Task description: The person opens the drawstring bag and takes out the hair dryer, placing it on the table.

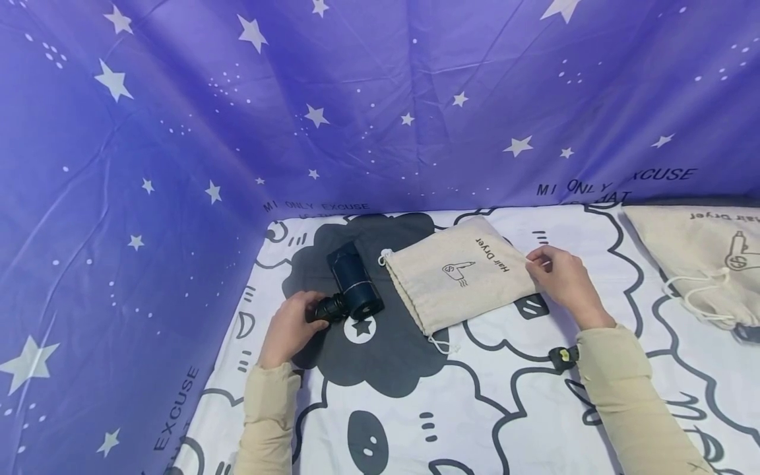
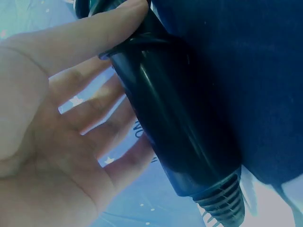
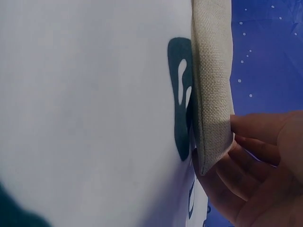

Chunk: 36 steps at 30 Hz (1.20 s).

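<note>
A dark blue hair dryer (image 1: 356,280) lies on the printed sheet, left of a cream cloth drawstring bag (image 1: 457,280) lettered "Hair Dryer". My left hand (image 1: 291,328) holds the dryer by its black handle (image 2: 170,113). In the left wrist view, the thumb lies across the handle's upper part, and the other fingers pass behind it. The bag lies flat, its mouth and white cords towards the dryer. At the bag's far right end, my right hand (image 1: 561,280) pinches a corner. The right wrist view shows that bag corner (image 3: 213,94) between thumb and fingers.
A second cream bag (image 1: 700,251) with the same print lies at the far right, its cords drawn together. A small black object with a yellow-green mark (image 1: 563,358) is by my right cuff. Purple star-patterned curtains (image 1: 380,99) rise at the back and left.
</note>
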Available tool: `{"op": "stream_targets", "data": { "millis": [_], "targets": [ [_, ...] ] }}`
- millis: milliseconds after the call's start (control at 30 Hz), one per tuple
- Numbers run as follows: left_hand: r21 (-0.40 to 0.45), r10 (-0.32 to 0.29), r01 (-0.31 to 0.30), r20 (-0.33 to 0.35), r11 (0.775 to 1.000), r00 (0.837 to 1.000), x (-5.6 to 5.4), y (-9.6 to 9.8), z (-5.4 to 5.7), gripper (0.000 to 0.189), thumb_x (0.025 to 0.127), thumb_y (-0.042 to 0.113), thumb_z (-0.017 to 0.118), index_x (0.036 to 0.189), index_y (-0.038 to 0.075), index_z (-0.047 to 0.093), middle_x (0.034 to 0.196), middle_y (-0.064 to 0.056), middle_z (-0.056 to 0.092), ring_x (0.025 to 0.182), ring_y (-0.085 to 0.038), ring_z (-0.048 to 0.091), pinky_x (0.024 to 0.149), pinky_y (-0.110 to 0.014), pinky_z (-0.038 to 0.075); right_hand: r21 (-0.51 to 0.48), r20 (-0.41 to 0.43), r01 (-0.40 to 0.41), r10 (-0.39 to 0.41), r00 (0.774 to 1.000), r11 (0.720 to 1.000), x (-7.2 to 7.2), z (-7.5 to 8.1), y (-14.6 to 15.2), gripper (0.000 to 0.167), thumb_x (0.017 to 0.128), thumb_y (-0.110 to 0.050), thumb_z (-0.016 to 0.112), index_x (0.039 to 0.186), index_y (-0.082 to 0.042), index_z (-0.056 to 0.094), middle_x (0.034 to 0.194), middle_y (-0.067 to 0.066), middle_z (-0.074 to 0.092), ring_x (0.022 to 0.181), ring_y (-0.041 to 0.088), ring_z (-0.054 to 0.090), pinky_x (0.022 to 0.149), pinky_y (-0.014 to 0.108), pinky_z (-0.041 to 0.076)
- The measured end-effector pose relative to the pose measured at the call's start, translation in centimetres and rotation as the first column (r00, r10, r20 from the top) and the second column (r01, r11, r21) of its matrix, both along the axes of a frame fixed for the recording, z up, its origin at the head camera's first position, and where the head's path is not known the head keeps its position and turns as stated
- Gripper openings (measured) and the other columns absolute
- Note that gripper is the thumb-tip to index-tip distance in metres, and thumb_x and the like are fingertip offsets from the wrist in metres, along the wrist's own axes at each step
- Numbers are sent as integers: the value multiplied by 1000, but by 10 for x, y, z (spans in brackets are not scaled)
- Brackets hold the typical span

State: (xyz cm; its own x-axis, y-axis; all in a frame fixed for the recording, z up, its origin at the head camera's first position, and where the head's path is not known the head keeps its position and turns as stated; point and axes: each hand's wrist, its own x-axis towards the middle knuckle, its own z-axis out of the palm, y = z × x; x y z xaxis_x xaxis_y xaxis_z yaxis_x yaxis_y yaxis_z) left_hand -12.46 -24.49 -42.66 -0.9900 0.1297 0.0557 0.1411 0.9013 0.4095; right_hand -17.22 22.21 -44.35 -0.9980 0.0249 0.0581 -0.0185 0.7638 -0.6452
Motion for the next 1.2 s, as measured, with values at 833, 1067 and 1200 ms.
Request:
{"op": "stream_targets", "data": {
  "millis": [833, 1067, 1200],
  "targets": [
    [75, 252, -250, -12, 965, 968, -9, 40, 1, 39, 71, 34, 85, 97, 9, 70, 83, -5, 70, 76, -27, 66, 68, -49, 51, 6, -6, -60, 60, 998, 998, 1, -2, 8, 27, 94, -15, 60, 112, 5, 63, 99, 25, 68, 90, 38, 65, 78, 46, 46],
    [67, 339, -336, -39, 940, 940, -15, 45, 0, 40, 73, 33, 84, 98, 4, 70, 81, -8, 69, 72, -30, 65, 65, -50, 51, -2, 7, -68, 68, 998, 998, 2, -1, 10, 28, 95, -16, 60, 113, 5, 63, 100, 24, 68, 90, 37, 64, 76, 42, 46],
    [65, 370, -367, -41, 928, 928, -18, 45, 0, 42, 74, 33, 84, 99, 2, 71, 82, -10, 70, 74, -31, 66, 67, -51, 51, -5, 20, -71, 71, 997, 997, 2, -1, 11, 29, 95, -16, 61, 114, 5, 63, 100, 23, 68, 89, 35, 64, 74, 38, 46]
  ]
}}
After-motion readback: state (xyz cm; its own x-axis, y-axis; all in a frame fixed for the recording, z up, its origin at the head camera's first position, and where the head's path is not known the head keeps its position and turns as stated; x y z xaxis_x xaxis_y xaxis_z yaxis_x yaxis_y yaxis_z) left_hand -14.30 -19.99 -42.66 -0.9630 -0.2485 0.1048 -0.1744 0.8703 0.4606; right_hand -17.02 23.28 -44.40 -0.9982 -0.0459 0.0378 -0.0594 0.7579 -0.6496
